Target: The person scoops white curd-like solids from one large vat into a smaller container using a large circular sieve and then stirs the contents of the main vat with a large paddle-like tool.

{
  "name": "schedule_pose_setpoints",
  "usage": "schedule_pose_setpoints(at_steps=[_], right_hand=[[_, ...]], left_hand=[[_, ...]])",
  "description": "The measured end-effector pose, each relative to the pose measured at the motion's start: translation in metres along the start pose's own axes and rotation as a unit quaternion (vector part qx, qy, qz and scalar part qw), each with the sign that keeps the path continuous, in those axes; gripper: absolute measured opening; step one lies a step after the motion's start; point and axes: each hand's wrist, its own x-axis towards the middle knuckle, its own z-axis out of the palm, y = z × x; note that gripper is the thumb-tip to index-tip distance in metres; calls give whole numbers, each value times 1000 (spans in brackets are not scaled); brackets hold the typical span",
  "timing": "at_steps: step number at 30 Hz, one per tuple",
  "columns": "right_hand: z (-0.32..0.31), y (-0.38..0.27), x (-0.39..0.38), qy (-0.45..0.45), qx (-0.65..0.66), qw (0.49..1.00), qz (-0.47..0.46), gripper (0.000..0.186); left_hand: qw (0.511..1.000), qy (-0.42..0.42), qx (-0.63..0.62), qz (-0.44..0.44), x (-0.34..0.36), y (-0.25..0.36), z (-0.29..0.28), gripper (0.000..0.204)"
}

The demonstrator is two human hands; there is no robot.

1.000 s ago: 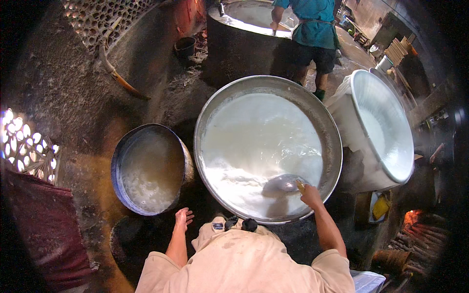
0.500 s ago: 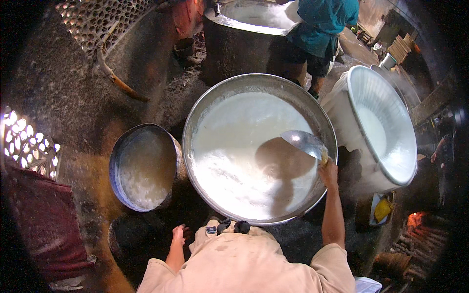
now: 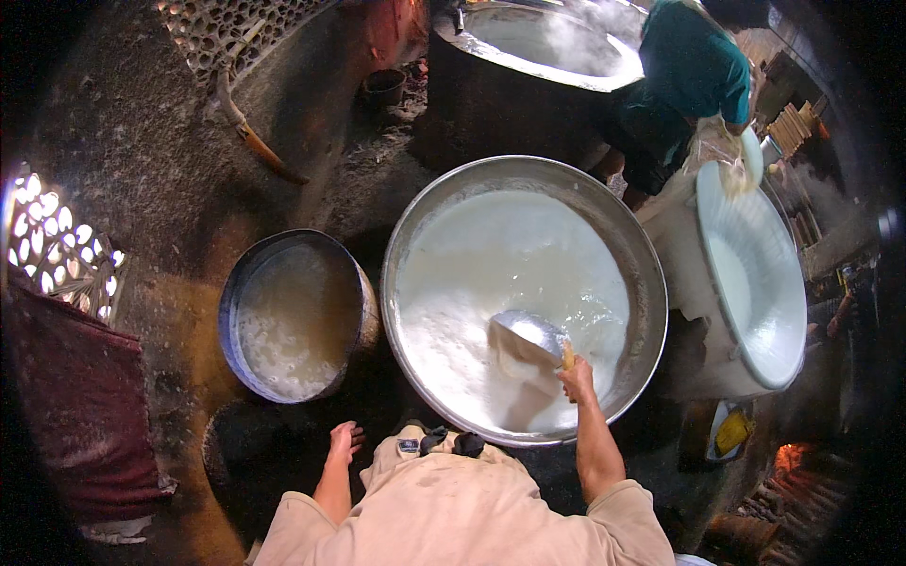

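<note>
My right hand (image 3: 578, 380) is closed around the short wooden handle of a large metal ladle (image 3: 533, 332). The ladle's bowl dips into whitish liquid (image 3: 510, 245) with foam along its near left part. A wide round metal pan (image 3: 400, 332) holds this liquid in front of me. My left hand (image 3: 346, 441) hangs between my body and a smaller vat, its fingers loosely apart with nothing in them. That smaller vat (image 3: 229, 325), at the left, contains cloudy liquid with white clumps.
A cloth-lined tub (image 3: 779, 325) with pale liquid stands at the right. Beside it, a person in a teal shirt (image 3: 694, 66) bends over its far rim. Behind the pan, a large dark cauldron (image 3: 528, 118) steams. Embers (image 3: 791, 459) glow at the lower right, near a yellow item (image 3: 733, 432).
My right hand has moved left and nearer, lowering the ladle from above the pan into the liquid. The person in teal has leaned over the tub. My view has shifted slightly.
</note>
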Motion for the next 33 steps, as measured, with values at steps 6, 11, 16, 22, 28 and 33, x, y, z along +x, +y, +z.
schedule_pose_setpoints(at_steps=[6, 11, 16, 22, 28, 33], right_hand=[[63, -30, -47, -12, -16, 999, -31, 34], [90, -73, -89, -51, -3, 998, -24, 33], [48, -149, -118, -104, -6, 994, -43, 36], [18, -260, -93, 1, -121, 974, -193, 52], [91, -245, 11, 86, -280, 931, -220, 42], [106, -201, 12, 33, -346, 896, -277, 28]], left_hand=[[1000, -17, 9, -3, 23, 42, 0, 31], [999, -35, -10, -17, 53, 55, -12, 32], [997, -44, -47, -32, 75, 53, -29, 34], [994, -21, -89, -58, 80, 39, -56, 33], [990, -12, -106, -91, 70, 12, -74, 34], [987, 9, -122, -100, 59, -11, -83, 32]])
